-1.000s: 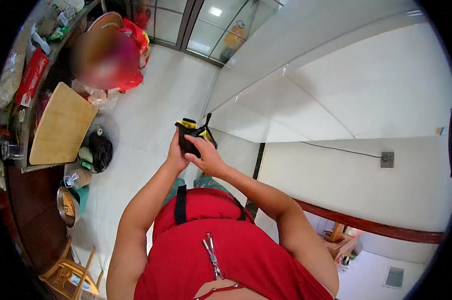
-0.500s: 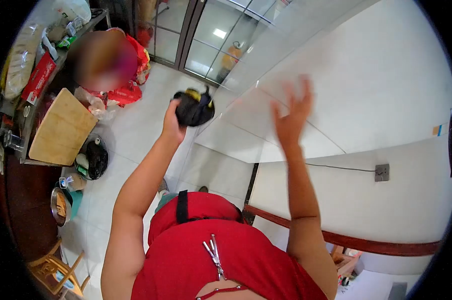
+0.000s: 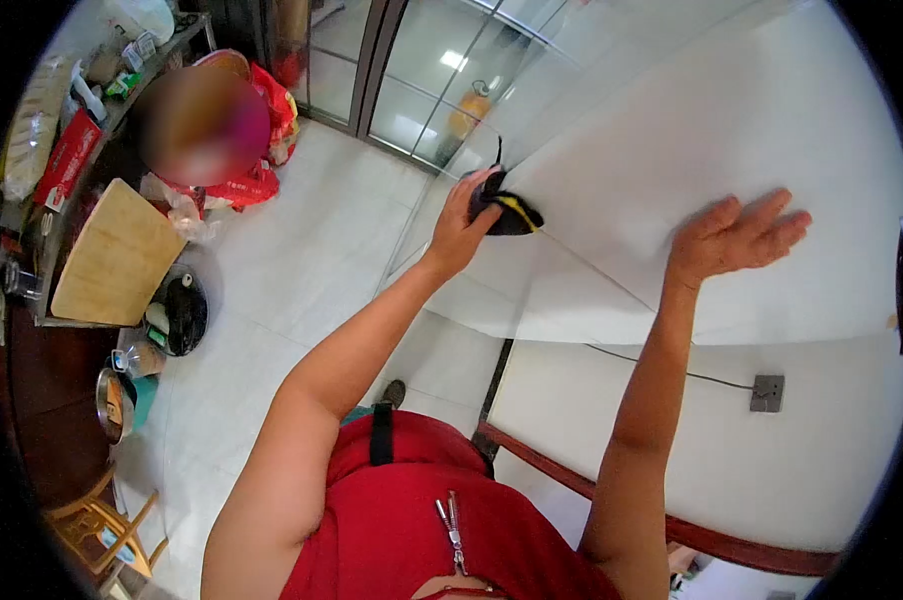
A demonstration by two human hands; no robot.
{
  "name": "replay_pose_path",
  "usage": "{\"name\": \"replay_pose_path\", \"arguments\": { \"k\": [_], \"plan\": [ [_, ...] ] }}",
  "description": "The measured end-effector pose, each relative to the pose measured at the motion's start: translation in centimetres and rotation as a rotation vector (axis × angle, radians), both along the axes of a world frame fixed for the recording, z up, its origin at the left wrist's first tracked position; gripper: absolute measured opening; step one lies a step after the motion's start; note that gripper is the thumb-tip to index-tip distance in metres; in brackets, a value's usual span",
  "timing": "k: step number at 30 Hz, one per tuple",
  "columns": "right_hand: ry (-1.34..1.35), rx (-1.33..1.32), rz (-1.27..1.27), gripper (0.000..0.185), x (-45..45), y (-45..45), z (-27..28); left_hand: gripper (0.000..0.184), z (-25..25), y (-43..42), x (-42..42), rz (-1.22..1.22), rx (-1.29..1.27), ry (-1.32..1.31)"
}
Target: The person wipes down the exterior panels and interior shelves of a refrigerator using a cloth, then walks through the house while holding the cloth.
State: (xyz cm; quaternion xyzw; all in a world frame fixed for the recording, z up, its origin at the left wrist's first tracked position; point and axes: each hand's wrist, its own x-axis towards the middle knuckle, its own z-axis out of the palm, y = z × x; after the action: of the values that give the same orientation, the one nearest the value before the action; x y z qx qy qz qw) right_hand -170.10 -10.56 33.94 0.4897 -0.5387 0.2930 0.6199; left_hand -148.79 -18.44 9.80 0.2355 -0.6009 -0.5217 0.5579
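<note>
My left hand [image 3: 462, 225] is closed around a black, soft-looking bundle with yellow trim [image 3: 515, 216], possibly folded cloth; its exact kind cannot be made out. The bundle is at the left part of a large smooth white surface [image 3: 612, 150], seemingly against it. Farther right, my right hand [image 3: 737, 238] lies with fingers stretched out over the same white surface and holds nothing. Whether the palm presses on it is hard to tell.
A glass door [image 3: 412, 85] with dark frames stands ahead. On the left are a wooden board [image 3: 119, 255], red bags [image 3: 282, 115], a black-lined bin [image 3: 184, 315] and a wooden chair [image 3: 107, 525]. A wall socket [image 3: 767, 393] with a cord and a dark red rail [image 3: 752, 545] are at right.
My left hand has carried the black bundle rightward to the white surface. My right hand has moved right and slightly down, with its fingers still spread.
</note>
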Motion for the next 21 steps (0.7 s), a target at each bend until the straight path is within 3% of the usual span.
{"name": "replay_pose_path", "arguments": {
  "k": [3,6,8,12,15,17,19,21],
  "plan": [
    [0.029,0.015,-0.001,0.058,0.4,-0.1,0.0,0.045,-7.8,0.4,-0.9,-0.062,0.293,0.145],
    [0.032,0.03,0.006,0.058,0.5,0.0,-0.2,0.042,-16.4,0.7,-1.5,0.025,0.509,0.002],
    [0.008,0.053,-0.01,0.058,0.8,0.3,-0.1,0.047,-18.9,0.2,0.0,-0.029,0.589,-0.225],
    [-0.006,0.07,0.019,0.058,0.7,0.3,-0.1,0.061,-18.4,-0.3,2.8,-0.083,1.001,-0.324],
    [-0.022,0.081,-0.021,0.059,0.8,0.5,-0.2,0.067,-20.2,-2.3,3.0,0.102,1.326,0.174],
    [-0.012,0.09,-0.032,0.06,0.2,0.6,-0.2,0.061,-17.8,-4.3,3.3,0.133,1.107,0.216],
    [-0.004,0.092,-0.002,0.061,0.3,0.4,-0.3,0.054,-10.6,-5.8,3.4,0.106,0.983,0.252],
    [-0.013,0.094,0.001,0.061,0.5,0.3,-0.5,0.045,-6.7,-7.0,2.2,-0.002,0.835,0.356]
  ]
}}
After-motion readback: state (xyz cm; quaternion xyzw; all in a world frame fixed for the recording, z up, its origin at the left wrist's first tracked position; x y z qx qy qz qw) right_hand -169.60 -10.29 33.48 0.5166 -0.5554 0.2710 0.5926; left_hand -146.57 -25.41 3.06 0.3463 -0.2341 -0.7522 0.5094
